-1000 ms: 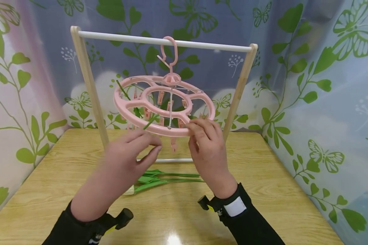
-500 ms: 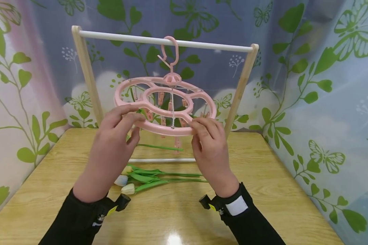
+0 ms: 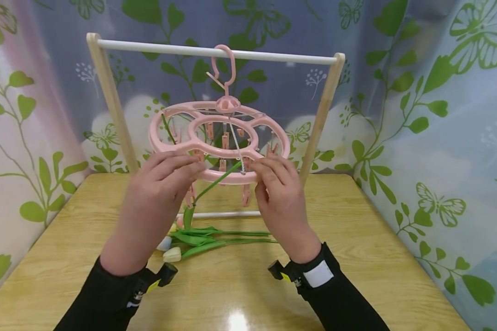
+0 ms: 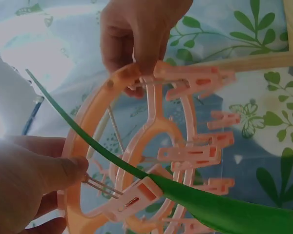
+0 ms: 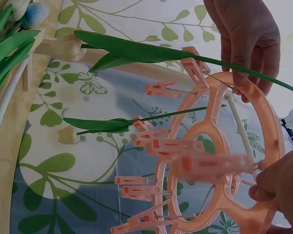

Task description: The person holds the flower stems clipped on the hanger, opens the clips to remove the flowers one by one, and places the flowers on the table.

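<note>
A pink round clip hanger hangs by its hook from a white rail. My left hand grips its front rim at the left, and my right hand pinches the same rim further right. Between them, a pink clip holds a tulip by its green stem, its flower hanging down. A second tulip hangs from another clip at the far left side. The clip near my right hand carries nothing. Parts of the rim are hidden behind my fingers.
A wooden stand with a white top rail and a lower rail stands on the wooden table. Several tulips lie before the lower rail. A printed curtain surrounds the table at the back and sides.
My left hand has risen from below the rim and taken hold of it. The hanger has turned, its front edge shifting right, and the clipped tulip has swung. My right hand stays on the rim.
</note>
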`<state>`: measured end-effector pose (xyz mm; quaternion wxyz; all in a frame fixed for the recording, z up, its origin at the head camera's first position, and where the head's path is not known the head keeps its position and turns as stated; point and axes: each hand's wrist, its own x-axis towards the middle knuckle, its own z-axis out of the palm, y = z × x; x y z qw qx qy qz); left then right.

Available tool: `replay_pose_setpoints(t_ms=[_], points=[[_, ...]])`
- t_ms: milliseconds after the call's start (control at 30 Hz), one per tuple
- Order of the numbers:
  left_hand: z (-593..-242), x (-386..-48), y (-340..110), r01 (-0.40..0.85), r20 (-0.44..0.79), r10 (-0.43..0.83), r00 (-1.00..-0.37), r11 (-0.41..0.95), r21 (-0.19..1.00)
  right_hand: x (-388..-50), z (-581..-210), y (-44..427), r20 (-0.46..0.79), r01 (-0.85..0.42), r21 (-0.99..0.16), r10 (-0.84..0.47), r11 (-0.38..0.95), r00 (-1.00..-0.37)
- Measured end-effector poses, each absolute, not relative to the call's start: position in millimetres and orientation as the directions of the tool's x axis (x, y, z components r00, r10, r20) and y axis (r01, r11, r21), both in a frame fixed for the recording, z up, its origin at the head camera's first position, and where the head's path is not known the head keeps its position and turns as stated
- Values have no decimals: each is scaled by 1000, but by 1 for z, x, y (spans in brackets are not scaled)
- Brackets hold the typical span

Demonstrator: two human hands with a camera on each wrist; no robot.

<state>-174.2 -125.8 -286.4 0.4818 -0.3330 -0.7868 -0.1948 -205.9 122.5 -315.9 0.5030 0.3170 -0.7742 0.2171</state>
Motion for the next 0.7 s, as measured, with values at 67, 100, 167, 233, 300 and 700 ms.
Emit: replay_pose_setpoints(t_ms=[67,100,167,233,300,700], points=[[-287,-173,-122,711,891,355,-283,701,-54,-206,-317,121,910,-713,-14,-287,701,-299],[-288,-173,-120,708,892,363,-270,702,-71,-206,-318,120,907,-711,-12,-292,703,-304],[-289,-173,-117,702,895,371,-248,706,-98,-205,-319,119,903,-704,-6,-299,710,-309],[-290,-174,-114,689,895,380,-234,715,-124,-204,-320,118,899,-696,-3,-302,718,-316],[-292,-175,-112,681,896,383,-224,719,-137,-203,-321,117,897,-686,-3,-301,727,-324],[-297,-171,-98,642,883,407,-232,746,-175,-199,-319,113,884,-633,-31,-274,773,-379]])
